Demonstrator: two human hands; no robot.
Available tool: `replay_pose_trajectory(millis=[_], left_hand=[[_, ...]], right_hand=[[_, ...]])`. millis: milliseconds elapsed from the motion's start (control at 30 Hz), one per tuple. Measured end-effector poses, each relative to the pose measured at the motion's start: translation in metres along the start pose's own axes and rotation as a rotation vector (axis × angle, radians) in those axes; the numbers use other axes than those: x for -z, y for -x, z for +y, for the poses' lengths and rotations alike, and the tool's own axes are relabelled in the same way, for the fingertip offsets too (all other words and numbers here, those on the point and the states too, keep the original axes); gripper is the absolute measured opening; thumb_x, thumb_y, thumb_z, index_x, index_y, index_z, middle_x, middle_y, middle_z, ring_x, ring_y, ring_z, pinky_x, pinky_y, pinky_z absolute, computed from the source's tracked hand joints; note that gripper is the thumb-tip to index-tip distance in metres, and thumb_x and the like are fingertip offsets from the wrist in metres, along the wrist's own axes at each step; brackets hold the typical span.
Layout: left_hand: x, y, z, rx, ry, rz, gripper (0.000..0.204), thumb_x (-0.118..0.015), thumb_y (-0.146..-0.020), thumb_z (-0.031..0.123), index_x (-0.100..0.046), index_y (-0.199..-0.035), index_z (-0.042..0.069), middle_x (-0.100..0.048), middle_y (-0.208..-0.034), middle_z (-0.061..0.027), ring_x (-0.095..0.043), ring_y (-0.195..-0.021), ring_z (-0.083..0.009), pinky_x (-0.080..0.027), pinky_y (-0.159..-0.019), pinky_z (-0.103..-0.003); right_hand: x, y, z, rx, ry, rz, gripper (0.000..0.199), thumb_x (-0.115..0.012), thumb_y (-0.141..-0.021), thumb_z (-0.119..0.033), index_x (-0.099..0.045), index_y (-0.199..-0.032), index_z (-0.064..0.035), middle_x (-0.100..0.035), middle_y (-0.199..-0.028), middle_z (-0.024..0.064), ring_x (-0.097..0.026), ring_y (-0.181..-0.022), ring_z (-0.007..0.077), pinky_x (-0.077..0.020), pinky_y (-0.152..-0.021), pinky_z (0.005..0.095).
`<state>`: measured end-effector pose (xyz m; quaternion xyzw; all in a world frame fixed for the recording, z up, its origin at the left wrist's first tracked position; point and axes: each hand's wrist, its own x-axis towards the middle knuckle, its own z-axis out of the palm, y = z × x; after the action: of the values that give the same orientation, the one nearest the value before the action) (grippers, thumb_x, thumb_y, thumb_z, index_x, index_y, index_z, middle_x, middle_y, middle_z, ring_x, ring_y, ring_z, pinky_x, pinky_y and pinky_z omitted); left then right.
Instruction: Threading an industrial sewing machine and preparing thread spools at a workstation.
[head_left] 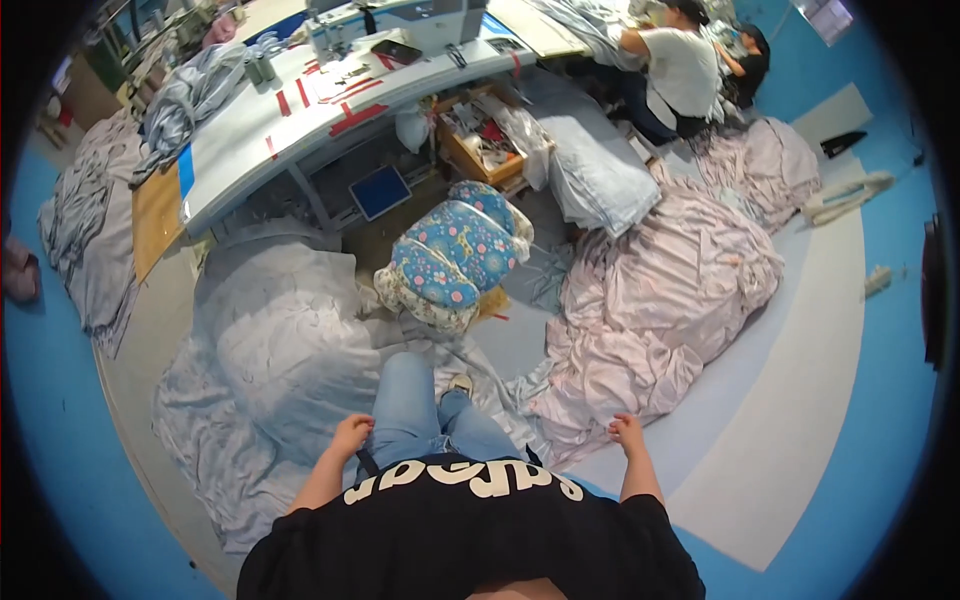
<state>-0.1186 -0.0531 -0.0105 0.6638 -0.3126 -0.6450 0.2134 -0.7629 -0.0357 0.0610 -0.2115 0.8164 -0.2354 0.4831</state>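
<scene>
My left hand (pixel 352 435) hangs beside my left thigh, loosely curled with its fingers a little apart and holding nothing that I can see. Nearest to it is the big pale grey heap of fabric (pixel 280 310) on the left. Out to the right, my right hand (pixel 626 432) is also loosely bent and empty, over the near edge of a pale pink fabric pile (pixel 670 300). Ahead of my legs stands a stool with a padded blue flowered cushion (pixel 455 250), in front of the sewing table (pixel 240 125).
A wooden drawer (pixel 480 135) of small items sits under the table, next to a pale blue fabric bundle (pixel 595 165). A sewing machine (pixel 390 35) and a phone (pixel 397 50) are on top. Another person (pixel 680 70) sits at the far right. Crumpled cloth lies around my feet.
</scene>
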Motion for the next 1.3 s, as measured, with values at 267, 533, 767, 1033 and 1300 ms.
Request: replay_pose_trajectory(millis=[267,533,767,1033,1300], left_hand=[[0.053,-0.011,-0.002,0.052,-0.005,0.348,0.027,-0.049,-0.081,0.005,-0.058,-0.106,0.002,-0.065,-0.095,-0.0114,-0.063,-0.086,-0.0202,-0.048,-0.079,-0.030],[0.181,-0.138,0.166,-0.391,-0.410,0.784,0.041,-0.053,-0.081,0.005,-0.047,-0.122,0.003,-0.052,-0.119,-0.0158,-0.049,-0.113,-0.0279,-0.037,-0.096,-0.035],[0.378,-0.319,0.368,-0.756,-0.848,0.957,0.044,-0.054,-0.082,0.005,-0.044,-0.125,0.004,-0.044,-0.128,-0.0168,-0.038,-0.122,-0.0335,-0.031,-0.102,-0.041],[0.438,-0.372,0.412,-0.593,-0.896,0.923,0.049,-0.044,-0.079,0.007,-0.042,-0.128,0.004,-0.038,-0.136,-0.0145,-0.030,-0.130,-0.0305,-0.020,-0.108,-0.044],[0.441,-0.375,0.425,-0.573,-0.866,0.884,0.048,-0.044,-0.074,0.004,-0.045,-0.122,0.003,-0.040,-0.134,-0.0158,-0.031,-0.128,-0.0349,-0.019,-0.108,-0.047]], right_hand=[[-0.086,-0.050,-0.114,0.216,0.105,-0.217,0.030,-0.050,-0.085,-0.010,-0.052,-0.114,-0.0040,-0.062,-0.088,0.0067,-0.062,-0.073,0.0162,-0.0502,-0.059,0.0277],[-0.251,-0.100,-0.247,0.449,0.435,-0.401,0.025,-0.054,-0.085,-0.013,-0.056,-0.108,-0.0018,-0.062,-0.088,0.0065,-0.060,-0.073,0.0115,-0.0473,-0.060,0.0234],[-0.528,-0.178,-0.594,1.267,0.373,-0.179,0.026,-0.054,-0.083,-0.004,-0.056,-0.109,-0.0014,-0.060,-0.099,0.0145,-0.061,-0.087,0.0226,-0.0474,-0.076,0.0302],[-0.717,-0.272,-0.876,0.913,1.405,-0.110,0.041,-0.054,-0.078,-0.031,-0.052,-0.110,-0.0068,-0.049,-0.115,0.0252,-0.047,-0.108,0.0286,-0.0370,-0.090,0.0476],[-0.750,-0.361,-0.841,1.107,1.136,0.214,0.041,-0.042,-0.083,-0.032,-0.050,-0.118,-0.0122,-0.054,-0.120,0.0028,-0.041,-0.119,0.0163,-0.0270,-0.101,0.0322]])
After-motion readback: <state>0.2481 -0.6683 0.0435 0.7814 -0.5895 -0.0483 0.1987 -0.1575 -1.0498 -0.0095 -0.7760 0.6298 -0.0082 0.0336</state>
